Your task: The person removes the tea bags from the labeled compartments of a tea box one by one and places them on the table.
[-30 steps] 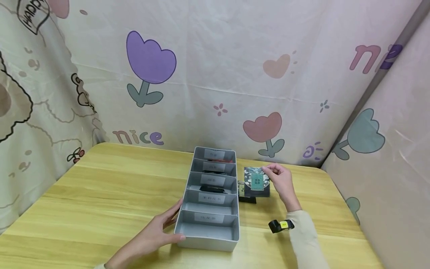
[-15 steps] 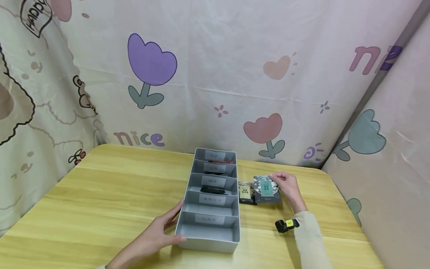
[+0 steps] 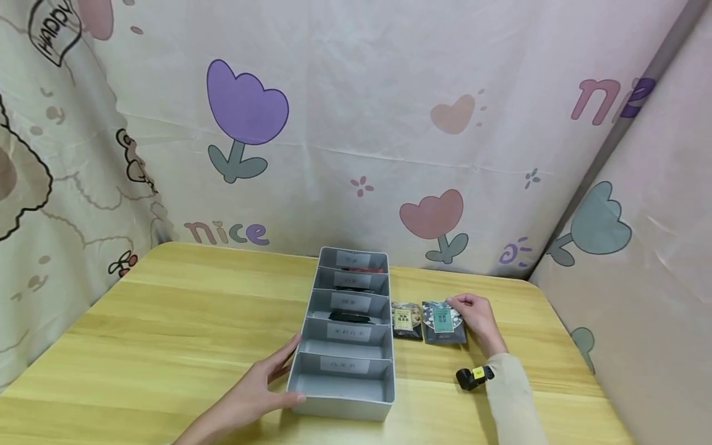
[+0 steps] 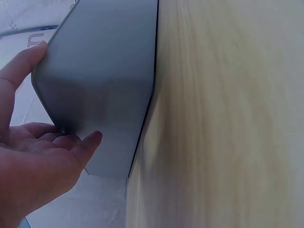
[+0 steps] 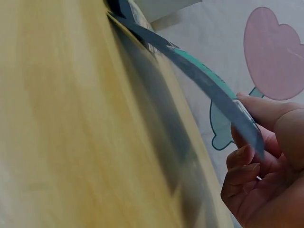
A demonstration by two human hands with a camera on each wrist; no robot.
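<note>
A grey divided storage box [image 3: 345,406] with labelled compartments stands on the table. My left hand [image 3: 253,388] grips its near left corner, thumb at the front rim and fingers along the left side; the left wrist view shows the fingertips against the box wall [image 4: 102,52]. To the right of the box, my right hand [image 3: 477,318] pinches the upper right corner of a dark tea sachet [image 3: 443,321] with a green label. In the right wrist view the sachet [image 5: 204,83] bends, its held end raised above the table. Beside it lies another dark sachet [image 3: 406,321] with a yellow label.
Black packets [image 3: 350,317] and a red one [image 3: 364,270] lie in the far compartments of the box. The wooden table [image 3: 194,334] ends at a printed curtain [image 3: 328,154] behind and on both sides. A small black camera [image 3: 473,377] is strapped to the right wrist.
My right hand has moved rightward and down with the green-labelled sachet, uncovering the yellow-labelled one. The left hand stays at the box corner.
</note>
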